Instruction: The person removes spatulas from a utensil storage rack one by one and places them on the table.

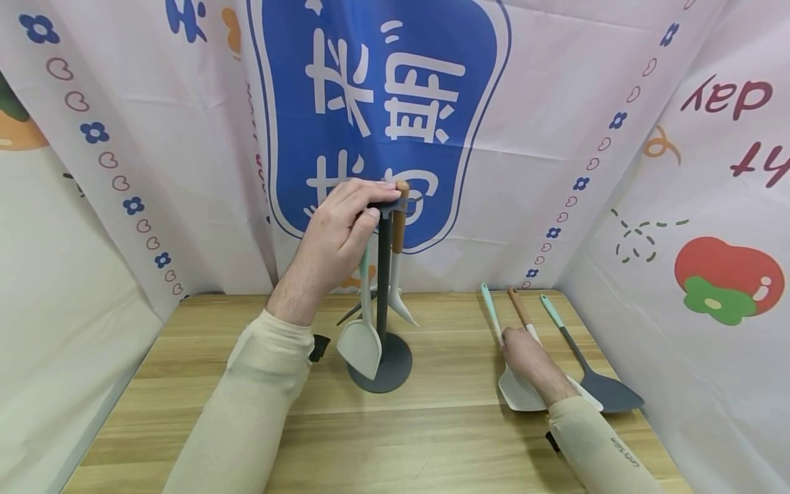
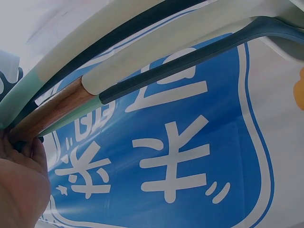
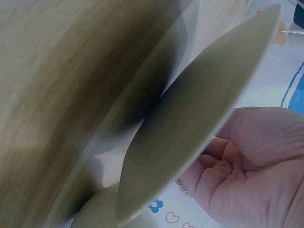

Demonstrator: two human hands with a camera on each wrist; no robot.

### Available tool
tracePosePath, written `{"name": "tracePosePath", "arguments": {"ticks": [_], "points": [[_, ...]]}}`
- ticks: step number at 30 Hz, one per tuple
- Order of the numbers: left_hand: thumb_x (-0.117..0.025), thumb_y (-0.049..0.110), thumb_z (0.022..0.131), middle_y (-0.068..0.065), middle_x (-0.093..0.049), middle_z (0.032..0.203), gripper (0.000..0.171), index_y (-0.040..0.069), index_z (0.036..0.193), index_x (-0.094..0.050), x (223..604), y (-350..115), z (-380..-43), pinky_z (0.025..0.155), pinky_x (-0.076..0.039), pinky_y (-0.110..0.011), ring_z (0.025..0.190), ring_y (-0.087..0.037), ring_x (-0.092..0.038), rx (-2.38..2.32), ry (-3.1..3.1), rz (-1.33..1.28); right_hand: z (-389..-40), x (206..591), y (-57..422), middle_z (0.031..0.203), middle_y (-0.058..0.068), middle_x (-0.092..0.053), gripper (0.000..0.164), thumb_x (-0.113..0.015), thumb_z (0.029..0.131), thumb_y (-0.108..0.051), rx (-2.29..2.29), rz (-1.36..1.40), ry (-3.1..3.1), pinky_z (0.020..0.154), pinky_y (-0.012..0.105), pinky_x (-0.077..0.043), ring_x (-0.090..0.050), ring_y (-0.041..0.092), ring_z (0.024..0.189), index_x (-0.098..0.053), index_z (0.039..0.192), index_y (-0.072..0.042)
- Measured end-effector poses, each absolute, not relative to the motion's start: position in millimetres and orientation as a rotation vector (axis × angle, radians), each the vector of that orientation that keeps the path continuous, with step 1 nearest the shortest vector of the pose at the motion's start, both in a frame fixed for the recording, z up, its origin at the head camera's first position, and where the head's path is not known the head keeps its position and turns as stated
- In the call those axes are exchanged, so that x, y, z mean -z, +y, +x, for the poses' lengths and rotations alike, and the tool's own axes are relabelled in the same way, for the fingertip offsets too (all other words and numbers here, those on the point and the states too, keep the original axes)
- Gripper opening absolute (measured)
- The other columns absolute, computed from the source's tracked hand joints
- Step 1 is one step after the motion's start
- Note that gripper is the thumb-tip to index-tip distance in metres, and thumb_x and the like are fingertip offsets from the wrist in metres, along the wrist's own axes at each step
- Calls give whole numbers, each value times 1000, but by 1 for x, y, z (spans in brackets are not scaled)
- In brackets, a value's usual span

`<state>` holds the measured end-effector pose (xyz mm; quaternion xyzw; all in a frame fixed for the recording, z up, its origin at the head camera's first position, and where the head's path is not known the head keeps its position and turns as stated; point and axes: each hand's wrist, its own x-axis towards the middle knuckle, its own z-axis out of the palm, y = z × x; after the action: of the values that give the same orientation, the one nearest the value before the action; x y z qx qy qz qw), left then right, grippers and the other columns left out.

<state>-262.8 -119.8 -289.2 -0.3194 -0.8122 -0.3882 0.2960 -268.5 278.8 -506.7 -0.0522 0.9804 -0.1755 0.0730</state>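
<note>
Here you are, mid-sort by the look of it, with utensils on the stand [image 1: 384, 274] and more lying to the stand's right; whether you're loading or unloading, I can't tell. The step in hand seems to be taking charge of one spatula while the stand is kept steady. If it's bound for the stand, the next move calls for a firm lift, a turn to bring the handle up, and a free hook.

Now to your right hand [image 1: 527, 353], well to the right of the stand: fingers curled, and closed round the shaft of the mint-handled pale spatula [image 1: 520, 394]. Its blade sits on your side of that hand, its handle reaching out beyond. Just past it, farther from the stand, come the brown-handled pale utensil [image 1: 519, 307], partly under your arm, and the dark turner [image 1: 607, 391] on the surface [image 1: 444, 446].

And up on the stand's top, your left hand [image 1: 345, 216] has a bent-fingered hold, thumb on the near side. Below it hang the pale turner [image 1: 360, 346], the brown-handled hanging utensil [image 1: 398, 232] and a dark-shafted one [image 2: 180, 64].
</note>
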Motion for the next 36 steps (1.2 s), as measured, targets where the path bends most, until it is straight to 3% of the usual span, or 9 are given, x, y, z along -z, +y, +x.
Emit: {"name": "tracePosePath", "arguments": {"ticks": [14, 21, 25, 29, 36], "points": [[-44, 25, 121, -7, -73, 163, 47, 13, 153, -77, 289, -119, -263, 141, -46, -50, 161, -28, -61, 1027, -2155, -847, -267, 504, 278, 102, 19, -81, 17, -69, 112, -1, 475, -101, 2885, 77, 42, -68, -74, 24, 87, -76, 120, 11], [-45, 24, 121, -7, -72, 163, 47, 13, 153, -77, 290, -119, -263, 142, -45, -52, 161, -29, -60, 1034, -2156, -848, -266, 503, 279, 100, 18, -80, 14, -71, 111, -2, 467, -129, 2904, 79, 44, -67, -72, 24, 86, -75, 116, 10], [-45, 24, 121, -7, -72, 163, 47, 13, 153, -77, 289, -119, -263, 142, -45, -52, 161, -28, -60, 1037, -2156, -850, -265, 499, 275, 119, 30, -82, 28, -71, 111, -5, 467, -165, 2948, 96, 55, -71, -82, 38, 104, -72, 130, 16], [-45, 25, 121, -7, -73, 163, 47, 13, 153, -77, 289, -119, -263, 141, -46, -52, 161, -29, -60, 1039, -2152, -848, -265, 491, 265, 140, 41, -75, 42, -71, 114, -11, 489, -204, 3008, 114, 66, -66, -77, 54, 130, -67, 144, 20], [-45, 25, 121, -7, -73, 163, 47, 13, 153, -77, 289, -119, -263, 141, -46, -52, 161, -29, -60, 1035, -2152, -849, -263, 478, 243, 143, 38, -75, 52, -72, 116, -22, 566, -242, 3084, 117, 66, -63, -74, 53, 135, -65, 150, 16]]}}
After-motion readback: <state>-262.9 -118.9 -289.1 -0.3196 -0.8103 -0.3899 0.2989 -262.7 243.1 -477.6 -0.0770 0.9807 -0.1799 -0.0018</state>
